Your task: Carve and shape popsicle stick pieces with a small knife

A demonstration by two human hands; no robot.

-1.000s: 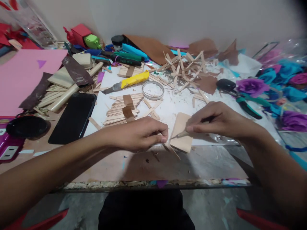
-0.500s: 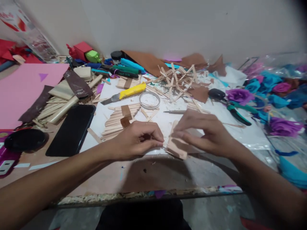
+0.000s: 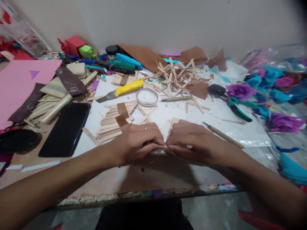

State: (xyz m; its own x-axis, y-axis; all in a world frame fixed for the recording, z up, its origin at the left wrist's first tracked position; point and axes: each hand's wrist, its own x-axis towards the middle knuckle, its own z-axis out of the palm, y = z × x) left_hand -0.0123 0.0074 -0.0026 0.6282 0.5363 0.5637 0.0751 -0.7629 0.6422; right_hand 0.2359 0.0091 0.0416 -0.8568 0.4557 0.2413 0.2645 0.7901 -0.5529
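My left hand (image 3: 141, 140) is closed in a pinch near the front edge of the white sheet (image 3: 163, 111). My right hand (image 3: 189, 139) is pinched too, its fingertips meeting the left ones. Between them sits a small piece of wooden craft stick (image 3: 166, 147), mostly hidden by the fingers. A flat wooden piece (image 3: 174, 121) sticks out behind my right hand. Left of my left hand lies a row of craft sticks (image 3: 112, 123) with brown tape across it. A thin wooden-handled tool (image 3: 225, 136) with a dark tip rests beside my right hand.
Beyond the hands lie a yellow utility knife (image 3: 129, 88), a tape ring (image 3: 147, 97), another slim tool (image 3: 176, 99) and a pile of craft sticks (image 3: 176, 76). A black phone (image 3: 64, 129) lies at left. Pliers (image 3: 237, 108) and paper flowers (image 3: 241, 91) are at right.
My right hand has come down and left to meet my left hand. It now covers most of the flat wooden piece. The wooden-handled tool now shows at its right.
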